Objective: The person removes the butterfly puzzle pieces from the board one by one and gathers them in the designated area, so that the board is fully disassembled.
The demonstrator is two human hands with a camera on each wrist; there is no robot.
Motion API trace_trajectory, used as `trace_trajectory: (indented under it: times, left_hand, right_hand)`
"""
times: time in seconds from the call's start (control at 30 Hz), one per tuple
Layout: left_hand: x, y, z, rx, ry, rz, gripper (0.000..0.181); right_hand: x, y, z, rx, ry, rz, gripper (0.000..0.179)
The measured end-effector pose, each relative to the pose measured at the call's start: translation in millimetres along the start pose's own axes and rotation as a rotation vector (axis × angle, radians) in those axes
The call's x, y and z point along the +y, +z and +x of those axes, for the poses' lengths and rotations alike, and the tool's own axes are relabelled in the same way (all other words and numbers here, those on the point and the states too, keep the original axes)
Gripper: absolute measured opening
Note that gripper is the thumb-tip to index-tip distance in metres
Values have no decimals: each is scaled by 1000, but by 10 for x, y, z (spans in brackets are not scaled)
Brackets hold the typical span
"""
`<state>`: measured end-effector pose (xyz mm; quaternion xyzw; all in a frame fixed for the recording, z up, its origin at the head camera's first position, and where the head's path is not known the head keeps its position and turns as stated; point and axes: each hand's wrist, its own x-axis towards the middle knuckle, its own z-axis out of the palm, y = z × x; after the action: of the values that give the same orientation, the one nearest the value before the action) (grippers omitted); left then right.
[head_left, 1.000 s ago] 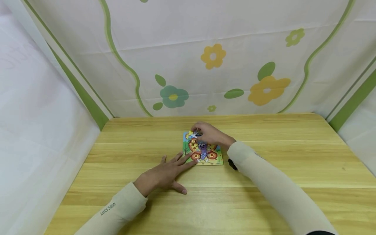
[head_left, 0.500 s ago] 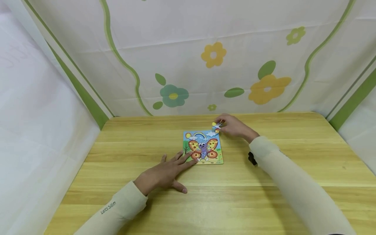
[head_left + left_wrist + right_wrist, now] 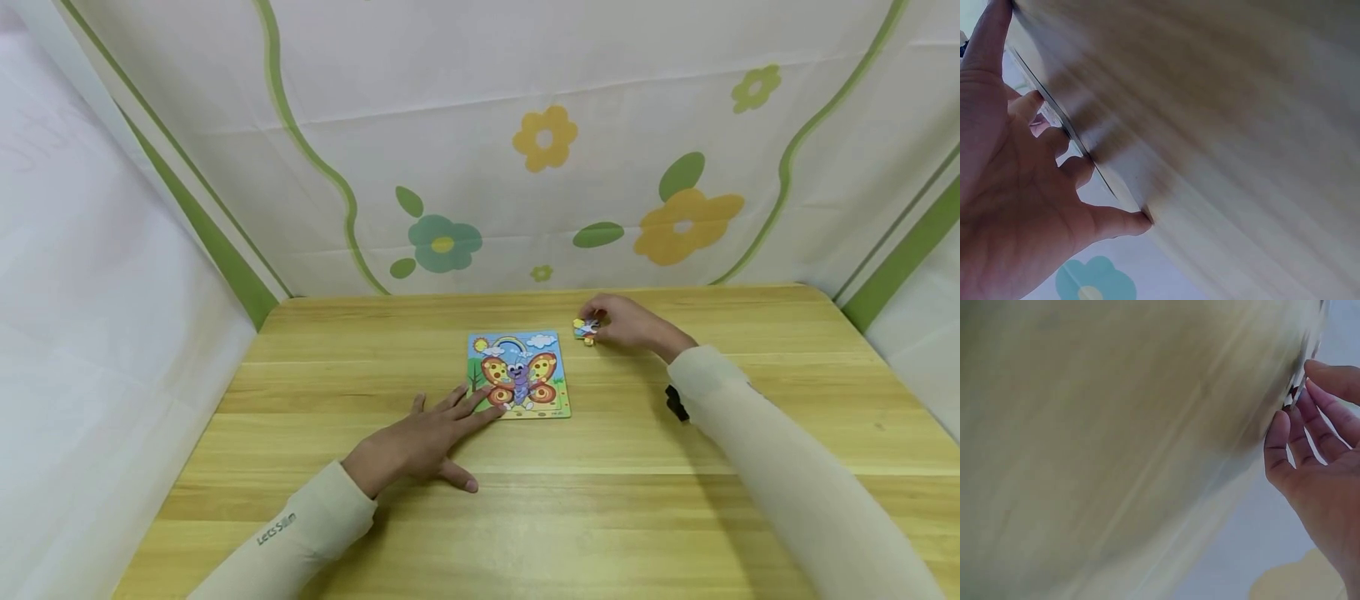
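head view softly bright; wrist views dimmer, tabletop (image 3: 1116, 425) blurred

A thin, nearly square board with a colourful printed butterfly picture (image 3: 522, 373) lies flat on the yellow wood-grain table (image 3: 570, 517), near its far edge and around the middle of this edge. The butterfly has a purple body and orange-red wings with yellow parts; a sun, a rainbow and a white cloud are above it. Fingers of the left hand (image 3: 423, 442) rest on the board's near left corner. A small irregular piece in yellow, white, blue and red (image 3: 585, 331) is pinched by the right hand (image 3: 628, 323), near the table's far edge, apart from the board's far right corner. Whether the piece touches the table cannot be told.
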<state>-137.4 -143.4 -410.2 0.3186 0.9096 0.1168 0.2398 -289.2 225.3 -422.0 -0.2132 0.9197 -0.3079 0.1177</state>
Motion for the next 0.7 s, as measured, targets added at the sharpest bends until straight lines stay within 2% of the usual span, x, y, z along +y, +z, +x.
trace_trajectory:
  times: [0.37,0.7]
  left_hand:
    - [-1,-6,-6,2,5,2,104]
    - [-4,-8,-10,12,7,14,104]
  right_hand:
    - [62,25,-92,-8,-47,-12,37]
    - [47,46,-98,-25,-27,17,39]
